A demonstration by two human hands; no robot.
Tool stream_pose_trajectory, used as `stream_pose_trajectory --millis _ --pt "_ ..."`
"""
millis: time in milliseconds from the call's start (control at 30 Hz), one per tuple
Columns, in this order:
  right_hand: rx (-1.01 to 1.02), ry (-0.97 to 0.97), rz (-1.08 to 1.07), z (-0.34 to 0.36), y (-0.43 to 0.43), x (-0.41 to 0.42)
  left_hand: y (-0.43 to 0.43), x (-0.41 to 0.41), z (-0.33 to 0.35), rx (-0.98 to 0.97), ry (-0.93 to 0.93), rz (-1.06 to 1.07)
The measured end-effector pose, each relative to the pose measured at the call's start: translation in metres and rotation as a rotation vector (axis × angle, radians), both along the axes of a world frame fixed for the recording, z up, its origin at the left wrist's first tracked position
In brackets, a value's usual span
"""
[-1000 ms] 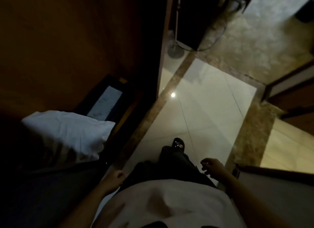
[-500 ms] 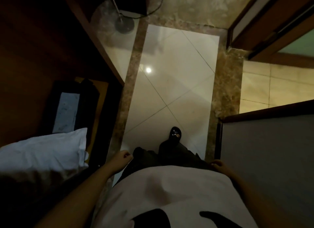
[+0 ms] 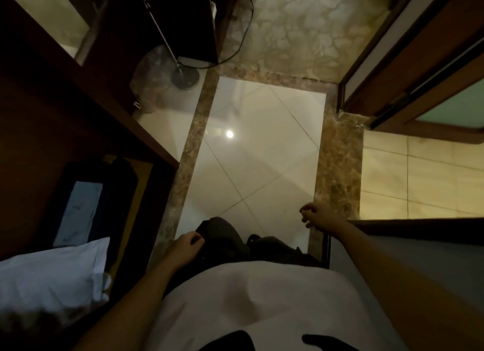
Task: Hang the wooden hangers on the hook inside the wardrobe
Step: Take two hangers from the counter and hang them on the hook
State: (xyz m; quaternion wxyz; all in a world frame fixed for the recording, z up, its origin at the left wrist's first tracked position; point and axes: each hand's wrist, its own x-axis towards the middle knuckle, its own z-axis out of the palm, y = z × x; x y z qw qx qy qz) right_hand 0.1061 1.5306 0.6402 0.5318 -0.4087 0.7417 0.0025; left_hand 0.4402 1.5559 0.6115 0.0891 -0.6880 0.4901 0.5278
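No wooden hanger and no hook show in this view. I look almost straight down at a tiled floor. My left hand [image 3: 184, 249] hangs by my thigh with fingers loosely curled and nothing in it. My right hand [image 3: 315, 218] is out to the right over the marble floor border, fingers curled, holding nothing. The dark wooden wardrobe [image 3: 78, 120] stands open on my left; its lower compartment holds a white pillow [image 3: 49, 277] and a dark flat case with a pale panel [image 3: 78, 214].
A floor lamp base [image 3: 185, 76] with a black cable stands ahead by a dark cabinet. A wooden door frame [image 3: 408, 62] is at the right, a grey panel with a dark wooden edge [image 3: 419, 259] close by my right arm. White floor tiles [image 3: 256, 154] lie ahead.
The view has swung right and forward along the corridor. My right hand has moved out from my hip to the right; my left hand stays by my thigh.
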Motion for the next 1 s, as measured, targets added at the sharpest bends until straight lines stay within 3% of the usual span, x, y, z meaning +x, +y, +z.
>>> stream_pose_trajectory --millis 233,333,633,833,1000 --pt "-0.174 -0.180 -0.075 0.021 -0.144 0.016 -0.056 -0.009 -0.004 0.042 0.019 0.048" --pt "-0.183 -0.171 -0.088 0.022 -0.183 0.021 -0.103 -0.007 -0.012 0.071 0.010 0.021" --pt "0.036 0.001 -0.220 0.001 -0.197 -0.019 -0.304 -0.039 0.007 0.062 0.034 -0.222" --pt "0.198 0.028 -0.369 -0.005 -0.200 -0.042 -0.421 -0.095 0.037 -0.058 0.201 -0.114" --pt "0.133 0.015 -0.294 -0.013 -0.270 -0.061 -0.484 -0.137 0.039 -0.071 0.249 -0.099"
